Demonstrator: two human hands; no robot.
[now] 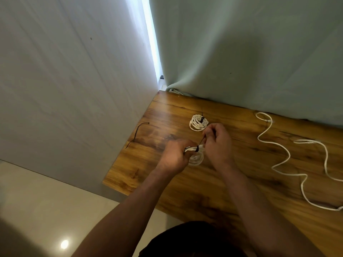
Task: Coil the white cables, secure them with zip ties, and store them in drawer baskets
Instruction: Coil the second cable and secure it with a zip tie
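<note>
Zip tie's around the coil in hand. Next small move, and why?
Probably pull the zip tie tail tighter with the right hand while the left hand grips the coil. The tie already wraps the bunched strands and its tail is pinched, so cinching looks unfinished. A tied coil lies behind; loose cables wait on the right.

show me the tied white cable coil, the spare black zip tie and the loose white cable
tied white cable coil (pixel 195 126): head view, white loops
spare black zip tie (pixel 136 134): head view, mid strap
loose white cable (pixel 288 154): head view, a bend
</note>
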